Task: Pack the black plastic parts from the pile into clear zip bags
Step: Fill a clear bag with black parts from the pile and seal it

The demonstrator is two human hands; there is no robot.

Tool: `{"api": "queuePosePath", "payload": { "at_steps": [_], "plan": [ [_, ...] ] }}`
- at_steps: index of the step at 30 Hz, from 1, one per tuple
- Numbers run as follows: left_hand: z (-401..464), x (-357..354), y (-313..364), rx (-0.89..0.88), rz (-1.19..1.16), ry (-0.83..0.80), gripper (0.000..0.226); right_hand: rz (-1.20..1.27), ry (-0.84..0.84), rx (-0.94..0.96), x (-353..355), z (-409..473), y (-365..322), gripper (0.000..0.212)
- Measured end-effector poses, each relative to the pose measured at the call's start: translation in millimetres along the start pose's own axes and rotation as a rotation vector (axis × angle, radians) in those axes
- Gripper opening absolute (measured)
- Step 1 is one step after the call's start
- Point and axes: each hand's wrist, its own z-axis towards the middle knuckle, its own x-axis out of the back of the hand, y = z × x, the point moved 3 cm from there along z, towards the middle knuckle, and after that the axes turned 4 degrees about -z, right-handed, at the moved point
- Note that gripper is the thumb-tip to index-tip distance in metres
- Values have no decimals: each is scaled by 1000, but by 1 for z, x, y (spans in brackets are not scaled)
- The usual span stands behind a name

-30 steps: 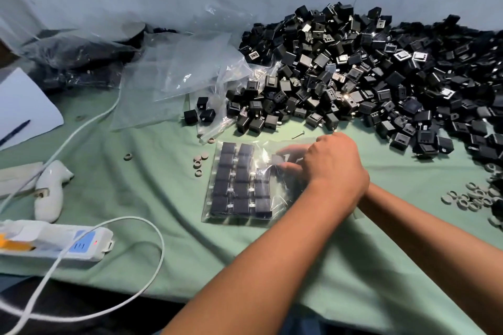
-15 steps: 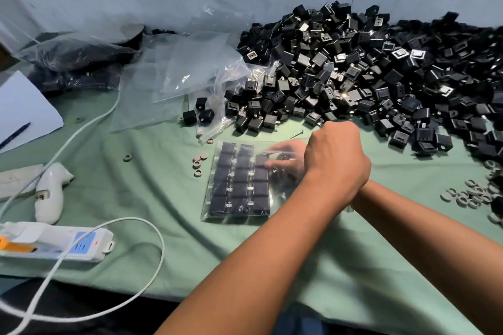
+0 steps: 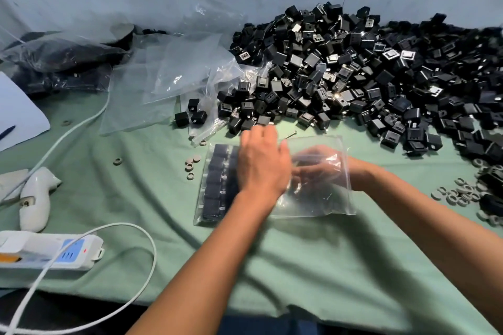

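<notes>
Left hand (image 3: 262, 163) lies flat, pressing bagged parts (image 3: 215, 185); right hand (image 3: 315, 168) inside the zip bag (image 3: 313, 198), grip unclear; next, more parts from the pile (image 3: 353, 76) at 1 o'clock

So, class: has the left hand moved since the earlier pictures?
Yes. The left hand has shifted left, toward the rings, and now rests over the right columns of parts in the bag.

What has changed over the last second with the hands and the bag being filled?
The left hand slid left off the bag's mouth and now lies over the packed black parts. The right hand is now seen through the clear zip bag. The pile and the power strip have not moved.
</notes>
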Motion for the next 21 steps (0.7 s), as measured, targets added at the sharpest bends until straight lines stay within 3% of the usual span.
{"api": "queuePosePath", "payload": {
  "at_steps": [2, 4, 7, 9, 10, 11, 14, 15, 21],
  "plan": [
    [-6, -13, -31, 97, 163, -161, 41, -16, -30, -71, 19, -16, 12, 20],
    [-15, -26, -46, 108, 266, -320, 68, 0, 63, -235, 41, -31, 26, 21],
    [-21, -38, -53, 72, 327, -361, 82, -124, 563, -378, 68, -28, 34, 29],
    [-19, -42, -56, 64, 344, -352, 84, -344, 907, -328, 76, -12, 24, 21],
    [-18, -43, -57, 62, 350, -350, 85, -469, 984, -270, 77, -2, 16, 15],
    [-17, -43, -58, 58, 356, -346, 85, -551, 987, -212, 77, 10, 10, 7],
    [-18, -43, -58, 52, 372, -345, 86, -681, 819, -230, 72, 41, 5, 36],
    [-19, -43, -58, 50, 377, -346, 86, -693, 794, -257, 71, 46, 6, 37],
    [-19, -44, -60, 41, 390, -333, 87, -511, 932, -220, 83, 18, 9, 26]
  ]
}}
